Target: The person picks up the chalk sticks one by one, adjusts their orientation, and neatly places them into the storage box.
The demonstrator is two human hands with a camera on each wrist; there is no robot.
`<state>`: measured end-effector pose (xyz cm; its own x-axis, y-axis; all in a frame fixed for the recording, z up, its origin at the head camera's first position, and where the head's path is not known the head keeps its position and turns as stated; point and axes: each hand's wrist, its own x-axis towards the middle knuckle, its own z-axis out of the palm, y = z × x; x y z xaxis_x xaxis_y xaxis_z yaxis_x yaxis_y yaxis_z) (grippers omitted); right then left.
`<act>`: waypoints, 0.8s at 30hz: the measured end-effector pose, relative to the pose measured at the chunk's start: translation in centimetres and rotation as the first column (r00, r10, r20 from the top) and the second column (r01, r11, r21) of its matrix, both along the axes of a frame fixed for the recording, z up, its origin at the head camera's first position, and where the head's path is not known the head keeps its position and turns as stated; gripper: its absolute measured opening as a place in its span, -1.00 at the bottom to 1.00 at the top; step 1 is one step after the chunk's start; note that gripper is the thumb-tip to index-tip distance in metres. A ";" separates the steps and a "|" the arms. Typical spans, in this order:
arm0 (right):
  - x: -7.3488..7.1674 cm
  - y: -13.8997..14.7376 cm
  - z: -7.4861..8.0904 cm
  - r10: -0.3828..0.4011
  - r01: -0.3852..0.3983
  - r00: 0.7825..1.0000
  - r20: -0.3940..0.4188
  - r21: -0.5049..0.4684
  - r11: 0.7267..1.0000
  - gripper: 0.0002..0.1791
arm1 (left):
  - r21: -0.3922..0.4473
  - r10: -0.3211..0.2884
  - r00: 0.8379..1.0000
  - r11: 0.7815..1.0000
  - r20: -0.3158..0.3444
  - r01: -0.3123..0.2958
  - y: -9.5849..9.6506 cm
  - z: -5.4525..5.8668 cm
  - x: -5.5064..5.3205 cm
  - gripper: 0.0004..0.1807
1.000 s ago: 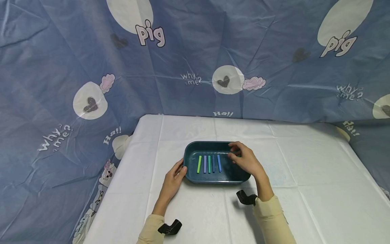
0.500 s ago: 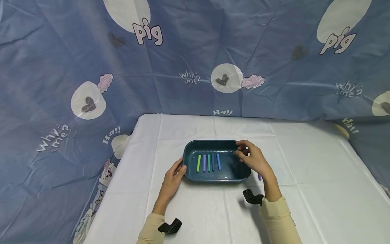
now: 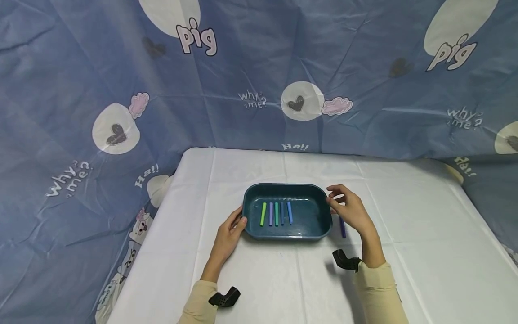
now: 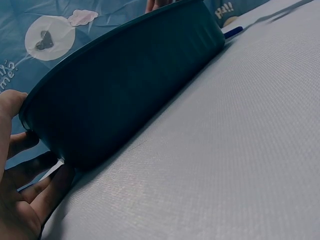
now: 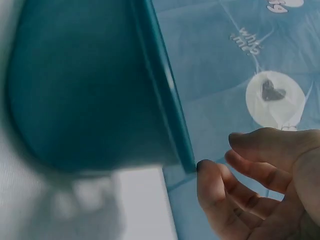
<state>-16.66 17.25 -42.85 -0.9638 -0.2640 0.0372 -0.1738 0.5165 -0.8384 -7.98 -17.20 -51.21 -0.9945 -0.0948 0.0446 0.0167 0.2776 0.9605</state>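
Observation:
A dark teal tray (image 3: 307, 227) stands on the white-covered table. Inside it, several thin, chalk-like coloured sticks lie in a row: yellow-green (image 3: 263, 214), lavender (image 3: 270, 214), green (image 3: 276, 214) and blues (image 3: 289, 213). My left hand (image 3: 227, 235) holds the tray's left end, thumb at the rim and fingers against the outer wall, as the left wrist view also shows. At the right end, my right hand (image 3: 350, 209) has loosely bent fingers with nothing between them, a fingertip right at the rim. A purple stick (image 3: 342, 228) lies beyond the tray's right side, partly hidden by that hand.
White cloth (image 3: 437, 225) covers the table around the tray. Behind and to the left hangs a blue printed curtain (image 3: 234, 126). Black wrist mounts (image 3: 225, 298) stick out from both sleeves.
My right hand has moved rightward from above the tray's inside to its right rim, and the purple stick beyond it has come into view. The left hand stays at the tray's left end.

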 end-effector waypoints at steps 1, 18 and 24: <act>0.0 0.2 -0.1 -0.001 0.001 1.000 0.002 -0.003 1.000 -0.59 | 0.003 0.003 1.000 1.000 0.009 -0.003 0.0 0.0 0.0 -0.43; 0.3 3.3 -1.8 -0.042 0.038 0.999 0.031 0.107 0.993 -0.58 | -0.012 0.000 1.000 1.000 0.021 0.000 -0.1 0.0 -0.1 -0.42; 0.5 4.4 -2.9 -0.023 0.005 0.996 0.083 0.208 0.978 -0.52 | -0.006 -0.011 0.999 1.000 0.052 0.012 0.2 1.1 0.2 -0.43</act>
